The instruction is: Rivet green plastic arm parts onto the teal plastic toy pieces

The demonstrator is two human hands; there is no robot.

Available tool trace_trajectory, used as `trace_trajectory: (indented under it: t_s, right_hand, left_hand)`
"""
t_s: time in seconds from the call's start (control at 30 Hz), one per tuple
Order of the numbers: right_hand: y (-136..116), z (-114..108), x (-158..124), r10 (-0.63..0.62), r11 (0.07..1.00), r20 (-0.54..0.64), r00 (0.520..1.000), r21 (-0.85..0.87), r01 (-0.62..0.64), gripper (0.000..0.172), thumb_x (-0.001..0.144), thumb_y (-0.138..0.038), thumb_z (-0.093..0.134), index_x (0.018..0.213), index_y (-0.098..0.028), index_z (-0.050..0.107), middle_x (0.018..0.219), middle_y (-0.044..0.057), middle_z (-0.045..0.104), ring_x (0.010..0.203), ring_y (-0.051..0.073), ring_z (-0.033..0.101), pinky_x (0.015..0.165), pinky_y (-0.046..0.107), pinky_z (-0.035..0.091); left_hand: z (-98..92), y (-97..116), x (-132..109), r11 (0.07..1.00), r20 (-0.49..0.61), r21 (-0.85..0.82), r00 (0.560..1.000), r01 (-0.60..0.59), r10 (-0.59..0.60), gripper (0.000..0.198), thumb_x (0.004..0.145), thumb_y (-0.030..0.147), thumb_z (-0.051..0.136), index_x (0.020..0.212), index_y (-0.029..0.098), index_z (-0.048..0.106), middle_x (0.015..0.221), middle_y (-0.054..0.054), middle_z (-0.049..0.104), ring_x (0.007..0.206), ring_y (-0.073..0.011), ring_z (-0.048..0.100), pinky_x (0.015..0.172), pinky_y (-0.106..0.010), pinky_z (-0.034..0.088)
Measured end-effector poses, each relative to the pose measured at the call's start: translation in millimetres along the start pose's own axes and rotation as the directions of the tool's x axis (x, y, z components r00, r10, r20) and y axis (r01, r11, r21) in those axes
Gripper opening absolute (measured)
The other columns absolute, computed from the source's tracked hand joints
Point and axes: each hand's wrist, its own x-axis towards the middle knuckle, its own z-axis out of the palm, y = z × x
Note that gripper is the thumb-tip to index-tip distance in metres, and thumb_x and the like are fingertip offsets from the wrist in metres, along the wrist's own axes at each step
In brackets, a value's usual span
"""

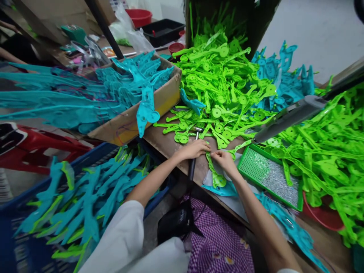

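My left hand (pixel 196 148) reaches over the table edge, its fingers bent round the upper end of a bright green plastic part (pixel 218 179). Just to the right, my right hand (pixel 223 158) is closed in a pinch beside the same part; what its fingertips hold is too small to make out. The green part slants toward me over a blue plastic part (pixel 220 190) on a pale sheet. A hammer (pixel 192 167) with a black handle lies under my left wrist, its metal head beyond the hand.
A heap of green parts (pixel 218 83) covers the table behind. A green tray (pixel 297 197) of small metal pieces sits right, below a dark grey power tool (pixel 292 115). Left are a cardboard box (pixel 167 94) of blue parts and a blue crate (pixel 28 242).
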Motion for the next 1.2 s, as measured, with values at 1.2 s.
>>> trace_trajectory:
  t_s: [1.2]
  right_hand:
    - [-3,5,18,-0.005,0.982,-0.011,1.000,-0.188,0.003,0.032,0.080,-0.041,0.050,0.075,-0.015,0.068,0.063,0.002,0.064,0.056,0.013,0.053,0.053,0.024,0.030]
  left_hand:
    - [-11.9,-31,38,0.997,0.221,-0.062,0.974,-0.038,0.051,0.023,0.065,0.008,0.075,0.084,0.020,0.077,0.097,-0.003,0.069,0.083,-0.0160,0.062,0.074,-0.021,0.042]
